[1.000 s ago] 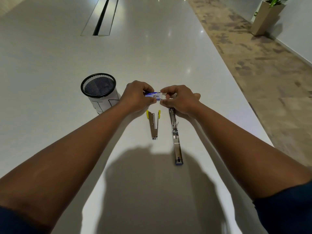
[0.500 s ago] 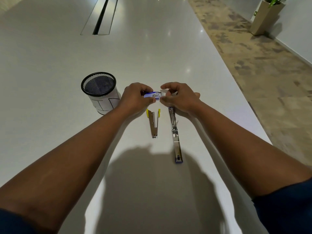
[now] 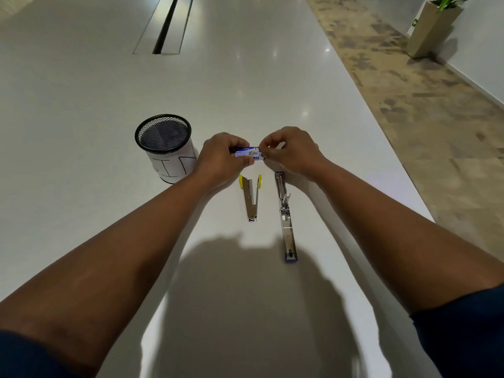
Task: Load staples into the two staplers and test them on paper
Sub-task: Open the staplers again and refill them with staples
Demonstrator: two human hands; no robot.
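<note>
A small blue and white staple box [image 3: 249,153] is held above the white table [image 3: 81,132]. My left hand [image 3: 221,159] grips its left part, and my right hand [image 3: 293,154] pinches its right end with thumb and fingertips. Just below the hands lie two staplers. The small stapler with yellow ends [image 3: 251,196] lies spread in a V. To its right the long metal stapler [image 3: 285,216] lies opened out flat, its blue end toward me and its far end under my right hand. No paper is in view.
A black mesh cup [image 3: 163,147] wrapped in marked white paper stands left of my left hand. A cable slot [image 3: 165,25] runs along the far table. The table's right edge drops to a patterned floor, with a planter [image 3: 433,28] at the far right.
Both hands stay on the staple box and have shifted only slightly. My right fingers have moved at the box's right end. The staplers have not moved.
</note>
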